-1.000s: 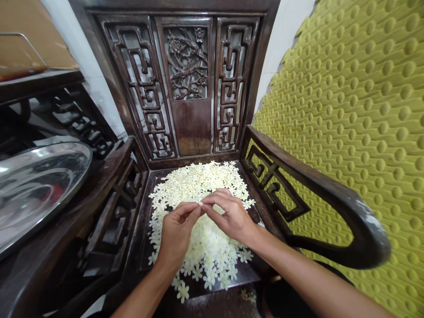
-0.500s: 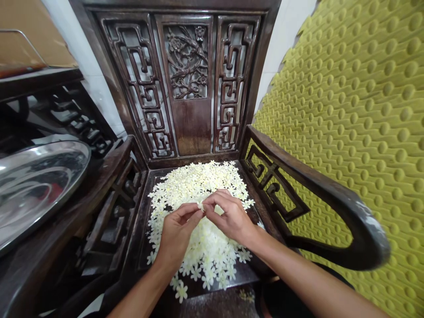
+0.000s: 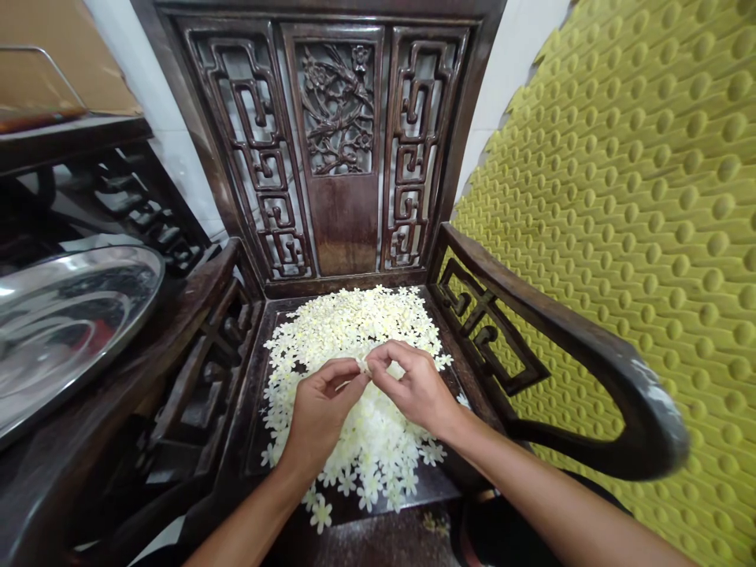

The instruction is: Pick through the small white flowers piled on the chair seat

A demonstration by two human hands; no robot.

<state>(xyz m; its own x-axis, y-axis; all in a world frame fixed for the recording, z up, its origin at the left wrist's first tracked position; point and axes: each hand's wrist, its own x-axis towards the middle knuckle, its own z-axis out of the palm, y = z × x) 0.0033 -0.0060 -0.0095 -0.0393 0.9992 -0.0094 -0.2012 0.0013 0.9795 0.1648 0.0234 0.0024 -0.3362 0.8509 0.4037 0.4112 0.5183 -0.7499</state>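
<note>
A carved dark-wood armchair (image 3: 346, 228) fills your view, with a dimpled yellow-green foam panel (image 3: 626, 197) at 3 o'clock and a steel basin (image 3: 71, 331) at 9 o'clock. On its seat (image 3: 248, 409), a heap of small cream-white flowers (image 3: 354, 335) spreads toward 6 o'clock. Your left hand (image 3: 322, 417) and right hand (image 3: 416, 390) sit above it, half-curled, fingertips (image 3: 373, 356) meeting to pinch one small blossom (image 3: 365, 367).

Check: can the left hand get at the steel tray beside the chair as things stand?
Probably yes, but not directly: the left hand is over the white flower heap, and the chair's dark wooden armrest stands between it and the steel tray, so it would likely have to pass over.
</note>
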